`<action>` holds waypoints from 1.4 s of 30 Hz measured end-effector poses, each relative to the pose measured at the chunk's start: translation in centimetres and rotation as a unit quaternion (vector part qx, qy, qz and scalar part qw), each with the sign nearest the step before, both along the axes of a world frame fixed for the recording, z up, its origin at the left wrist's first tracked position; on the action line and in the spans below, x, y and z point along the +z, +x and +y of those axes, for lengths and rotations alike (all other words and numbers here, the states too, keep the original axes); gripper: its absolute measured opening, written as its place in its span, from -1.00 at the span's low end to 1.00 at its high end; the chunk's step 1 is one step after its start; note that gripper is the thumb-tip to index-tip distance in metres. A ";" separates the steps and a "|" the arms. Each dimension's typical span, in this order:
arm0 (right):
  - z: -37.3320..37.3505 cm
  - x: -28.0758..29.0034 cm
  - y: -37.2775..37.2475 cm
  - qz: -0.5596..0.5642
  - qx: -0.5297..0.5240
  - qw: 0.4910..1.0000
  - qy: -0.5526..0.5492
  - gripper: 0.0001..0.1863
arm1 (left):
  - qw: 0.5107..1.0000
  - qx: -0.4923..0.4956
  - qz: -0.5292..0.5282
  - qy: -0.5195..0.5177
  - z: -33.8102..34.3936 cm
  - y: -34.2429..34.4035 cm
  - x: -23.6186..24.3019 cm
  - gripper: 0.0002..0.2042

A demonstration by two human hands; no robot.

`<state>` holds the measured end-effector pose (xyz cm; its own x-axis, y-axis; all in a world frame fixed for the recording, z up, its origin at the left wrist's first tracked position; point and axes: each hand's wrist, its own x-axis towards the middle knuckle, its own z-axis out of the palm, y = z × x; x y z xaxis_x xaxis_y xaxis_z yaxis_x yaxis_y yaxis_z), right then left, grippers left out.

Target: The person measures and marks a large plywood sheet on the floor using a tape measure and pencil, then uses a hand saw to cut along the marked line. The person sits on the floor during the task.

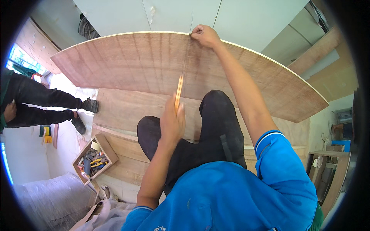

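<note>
A long reddish-brown plywood sheet [146,57] stretches across in front of my knees, its pale far edge curved in this view. At that edge my right hand [206,36] is closed in a pinch; what lies between its fingertips is too small to make out. My left hand [172,125], somewhat blurred, grips a slim yellowish wooden stick [179,90] that points away from me over the near part of the sheet. A thin dark line [186,57] runs from near the stick's tip to my right fingertips; whether it is string or a mark I cannot tell.
More plywood [119,104] lies under my knees. A wooden box [111,150] of pliers and other tools stands at left, near a plastic-wrapped bundle [58,202]. Another person's legs [46,92] are at far left. Pale panels [177,15] lie beyond; a wooden frame [331,154] stands at right.
</note>
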<state>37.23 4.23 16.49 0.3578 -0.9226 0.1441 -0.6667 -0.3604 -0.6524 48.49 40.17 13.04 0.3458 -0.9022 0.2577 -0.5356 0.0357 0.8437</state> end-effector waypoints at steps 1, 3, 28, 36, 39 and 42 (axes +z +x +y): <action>0.3 0.2 0.2 -0.002 0.000 1.000 0.003 -0.74 | 1.000 0.000 0.012 0.026 2.6 -0.1 0.0 -0.56; 0.8 0.6 0.5 -0.004 0.001 1.000 0.009 -0.74 | 0.999 0.010 0.031 0.004 5.8 -0.2 0.1 -0.56; 3.5 1.7 1.1 0.312 0.029 0.946 -0.080 -0.38 | 0.992 -0.070 0.099 -0.039 -7.5 0.5 5.3 -0.58; 4.3 2.2 0.8 0.322 0.034 0.942 -0.083 -0.35 | 0.996 -0.058 0.029 0.054 -5.2 0.2 8.3 -0.55; 4.6 2.4 0.9 0.311 0.029 0.946 -0.082 -0.34 | 0.998 -0.059 -0.007 0.004 0.9 0.3 7.4 -0.52; 4.8 2.2 0.9 0.310 0.016 0.948 -0.078 -0.35 | 0.998 -0.066 -0.008 0.001 6.7 -0.1 6.6 -0.52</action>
<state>38.13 9.06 18.70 0.4466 -0.8942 0.0312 -0.8909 -0.4476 -0.0770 48.38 46.85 19.66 0.2192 -0.9403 0.2603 -0.5402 0.1052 0.8350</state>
